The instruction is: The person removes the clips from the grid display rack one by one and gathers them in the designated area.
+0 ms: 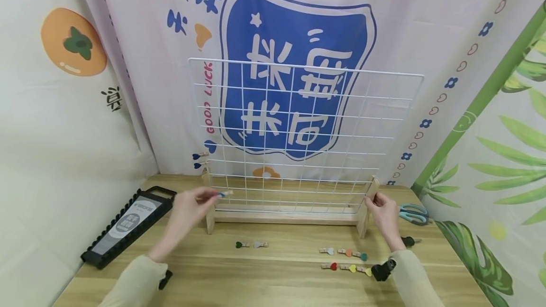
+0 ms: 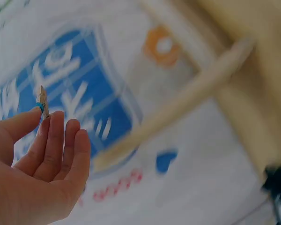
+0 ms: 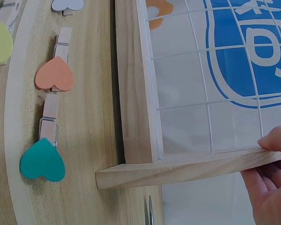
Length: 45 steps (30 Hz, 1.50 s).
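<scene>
My left hand [image 1: 189, 208] pinches a small wooden clothespin [image 1: 226, 194] with a blue decoration between thumb and fingertips, near the left side of a white wire grid [image 1: 306, 67]. In the left wrist view, the clothespin [image 2: 44, 100] points upward from the fingertips. The grid stands upright in a wooden base with a post at each end. My right hand [image 1: 384, 214] grips the right post [image 3: 192, 171], thumb on one face and fingers on the other. Two clothespins with navy hearts [image 1: 196, 157] are clipped at the grid's left edge, by the left post.
Clothespins with a green heart [image 1: 240, 245] and a grey heart [image 1: 258, 244] lie before the base. Several more, including a red-heart one [image 1: 333, 266], lie front right. Blue-handled scissors [image 1: 414, 214] sit right of the stand; a black-edged case [image 1: 128, 224] lies left.
</scene>
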Tool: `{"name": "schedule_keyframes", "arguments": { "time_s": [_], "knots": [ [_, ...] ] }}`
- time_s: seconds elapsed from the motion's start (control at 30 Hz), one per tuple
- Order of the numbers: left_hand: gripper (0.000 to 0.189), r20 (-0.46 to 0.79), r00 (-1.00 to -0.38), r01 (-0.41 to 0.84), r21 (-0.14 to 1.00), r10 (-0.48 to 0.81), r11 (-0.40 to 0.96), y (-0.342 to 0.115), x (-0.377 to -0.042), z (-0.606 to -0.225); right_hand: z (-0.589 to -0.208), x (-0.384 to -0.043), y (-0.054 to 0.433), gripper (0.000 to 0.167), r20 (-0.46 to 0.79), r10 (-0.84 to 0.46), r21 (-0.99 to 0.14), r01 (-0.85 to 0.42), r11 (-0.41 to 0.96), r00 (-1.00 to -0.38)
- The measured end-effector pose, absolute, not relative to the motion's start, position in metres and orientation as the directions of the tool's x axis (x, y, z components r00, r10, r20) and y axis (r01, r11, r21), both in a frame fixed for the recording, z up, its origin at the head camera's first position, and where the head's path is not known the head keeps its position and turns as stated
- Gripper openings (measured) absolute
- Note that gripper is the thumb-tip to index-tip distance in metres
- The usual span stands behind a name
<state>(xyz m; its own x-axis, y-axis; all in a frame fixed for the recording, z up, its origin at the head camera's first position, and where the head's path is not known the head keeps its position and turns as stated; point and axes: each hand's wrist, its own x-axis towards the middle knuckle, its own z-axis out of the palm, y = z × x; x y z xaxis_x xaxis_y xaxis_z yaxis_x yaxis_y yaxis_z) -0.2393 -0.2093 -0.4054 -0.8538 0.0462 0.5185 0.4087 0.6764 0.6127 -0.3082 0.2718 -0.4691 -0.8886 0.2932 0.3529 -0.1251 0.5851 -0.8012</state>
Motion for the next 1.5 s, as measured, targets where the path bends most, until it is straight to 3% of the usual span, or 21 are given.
{"name": "schedule_keyframes", "arguments": {
  "time_s": [0.2,0.4,0.9,1.27,1.5],
  "knots": [
    [0.008,0.350,-0.927,0.355,0.705,0.134,0.614,-0.182,-0.231,-0.446,-0.468,-0.308,0.271,0.017,0.356,0.296,-0.804,-0.128,0.581,-0.886],
    [0.006,0.270,-0.927,0.373,0.728,0.260,0.575,-0.162,-0.224,-0.478,-0.468,-0.307,0.271,0.016,0.358,0.291,-0.808,-0.138,0.573,-0.887],
    [0.007,0.247,-0.912,0.406,0.661,0.328,0.632,-0.138,-0.221,-0.521,-0.469,-0.308,0.272,0.015,0.357,0.292,-0.793,-0.123,0.596,-0.887],
    [0.008,0.269,-0.901,0.434,0.527,0.341,0.731,-0.133,-0.220,-0.525,-0.469,-0.308,0.272,0.015,0.348,0.285,-0.800,-0.124,0.587,-0.893],
    [0.010,0.246,-0.904,0.427,0.536,0.349,0.729,-0.134,-0.219,-0.523,-0.469,-0.308,0.272,0.015,0.344,0.287,-0.799,-0.119,0.589,-0.894]
  ]
}}
